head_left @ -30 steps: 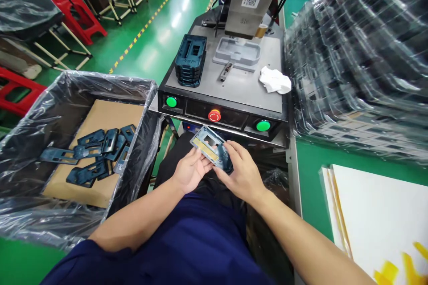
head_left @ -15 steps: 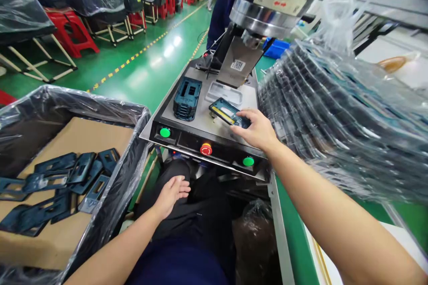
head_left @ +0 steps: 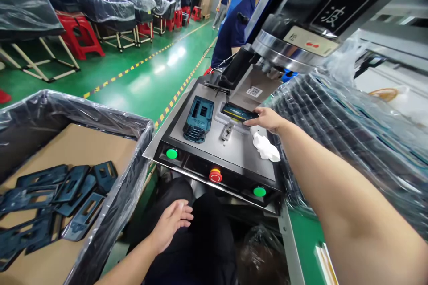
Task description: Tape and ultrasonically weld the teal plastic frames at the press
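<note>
My right hand pinches the right end of a dark teal plastic frame with a yellow strip. That frame lies at the pale fixture block, beneath the metal press head with a QR label; whether it is fully seated I cannot tell. Left of the fixture, a stack of similar frames rests on the metal worktop. A small metal clamp sits before the fixture, and a crumpled white tissue lies to its right. My left hand hovers over my lap, fingers apart, holding nothing.
Two green buttons and a red emergency stop line the machine's front edge. At left stands a plastic-lined crate with several loose frames on cardboard. Plastic-wrapped stacked trays crowd the right. Behind the machine sits a co-worker.
My right hand has carried the frame away from me to the fixture under the press head, and the frame now lies flatter. My left hand stays over my lap. The camera view has shifted.
</note>
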`<move>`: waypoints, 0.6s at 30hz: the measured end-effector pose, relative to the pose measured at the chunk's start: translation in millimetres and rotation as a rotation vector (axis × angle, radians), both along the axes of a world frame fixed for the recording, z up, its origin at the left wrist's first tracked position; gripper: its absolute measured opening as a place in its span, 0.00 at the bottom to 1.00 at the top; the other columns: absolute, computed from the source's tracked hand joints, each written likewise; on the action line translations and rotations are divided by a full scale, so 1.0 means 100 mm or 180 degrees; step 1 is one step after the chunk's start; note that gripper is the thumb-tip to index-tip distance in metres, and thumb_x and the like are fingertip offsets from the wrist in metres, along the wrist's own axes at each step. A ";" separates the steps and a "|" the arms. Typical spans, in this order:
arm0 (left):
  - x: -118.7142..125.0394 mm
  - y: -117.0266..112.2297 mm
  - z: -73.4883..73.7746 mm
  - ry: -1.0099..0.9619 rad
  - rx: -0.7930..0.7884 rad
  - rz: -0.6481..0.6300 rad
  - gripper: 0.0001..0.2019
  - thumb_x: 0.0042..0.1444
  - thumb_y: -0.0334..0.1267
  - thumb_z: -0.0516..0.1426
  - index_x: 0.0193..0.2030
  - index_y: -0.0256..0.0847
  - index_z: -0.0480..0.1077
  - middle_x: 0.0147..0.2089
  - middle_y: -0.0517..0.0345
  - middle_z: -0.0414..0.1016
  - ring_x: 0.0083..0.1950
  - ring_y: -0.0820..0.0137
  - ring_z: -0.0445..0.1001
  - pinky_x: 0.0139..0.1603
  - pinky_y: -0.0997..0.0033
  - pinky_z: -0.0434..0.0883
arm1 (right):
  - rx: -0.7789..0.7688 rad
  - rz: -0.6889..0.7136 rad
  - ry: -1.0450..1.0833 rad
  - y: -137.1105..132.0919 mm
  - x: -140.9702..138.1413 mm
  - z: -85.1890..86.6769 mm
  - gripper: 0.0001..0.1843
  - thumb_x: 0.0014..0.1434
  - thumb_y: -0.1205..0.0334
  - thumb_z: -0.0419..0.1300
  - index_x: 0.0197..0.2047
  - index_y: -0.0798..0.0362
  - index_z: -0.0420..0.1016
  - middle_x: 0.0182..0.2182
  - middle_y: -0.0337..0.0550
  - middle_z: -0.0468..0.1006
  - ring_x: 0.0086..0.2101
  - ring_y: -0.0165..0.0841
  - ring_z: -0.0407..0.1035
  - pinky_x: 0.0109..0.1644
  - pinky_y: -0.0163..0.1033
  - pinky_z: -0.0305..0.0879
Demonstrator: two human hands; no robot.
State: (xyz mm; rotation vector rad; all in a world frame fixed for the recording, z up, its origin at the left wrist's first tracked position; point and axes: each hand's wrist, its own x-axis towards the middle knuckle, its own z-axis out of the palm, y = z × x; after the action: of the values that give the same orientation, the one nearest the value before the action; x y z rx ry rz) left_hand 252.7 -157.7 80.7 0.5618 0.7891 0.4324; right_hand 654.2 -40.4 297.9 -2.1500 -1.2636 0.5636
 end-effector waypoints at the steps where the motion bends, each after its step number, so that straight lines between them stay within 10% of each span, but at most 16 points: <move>1: 0.00 0.01 0.01 -0.0013 -0.0042 -0.0015 0.25 0.52 0.57 0.62 0.48 0.38 0.72 0.45 0.45 0.76 0.43 0.63 0.76 0.44 0.61 0.71 | 0.0000 0.0077 0.0083 0.03 0.01 -0.01 0.25 0.45 0.69 0.69 0.48 0.68 0.77 0.37 0.50 0.80 0.34 0.28 0.71 0.45 0.36 0.66; 8: 0.00 0.08 0.04 -0.0128 -0.0176 -0.0077 0.24 0.53 0.56 0.62 0.48 0.39 0.71 0.46 0.45 0.75 0.44 0.63 0.75 0.44 0.62 0.71 | -0.0121 0.0284 0.0060 0.13 0.06 -0.10 0.26 0.52 0.66 0.65 0.52 0.73 0.74 0.43 0.59 0.79 0.41 0.30 0.72 0.48 0.34 0.64; 18: 0.01 0.05 -0.05 -0.0166 -0.0100 -0.0130 0.27 0.53 0.57 0.61 0.50 0.37 0.69 0.47 0.45 0.74 0.45 0.63 0.75 0.45 0.60 0.71 | 0.0127 0.0341 -0.1397 0.06 -0.14 -0.42 0.18 0.59 0.55 0.62 0.50 0.53 0.79 0.53 0.49 0.75 0.57 0.43 0.65 0.65 0.47 0.55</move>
State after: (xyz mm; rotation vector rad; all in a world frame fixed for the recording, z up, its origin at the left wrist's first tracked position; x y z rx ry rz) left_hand 254.2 -153.0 75.6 0.5344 0.7323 0.3949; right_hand 640.6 -34.1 255.7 -2.2564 -1.6103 0.1029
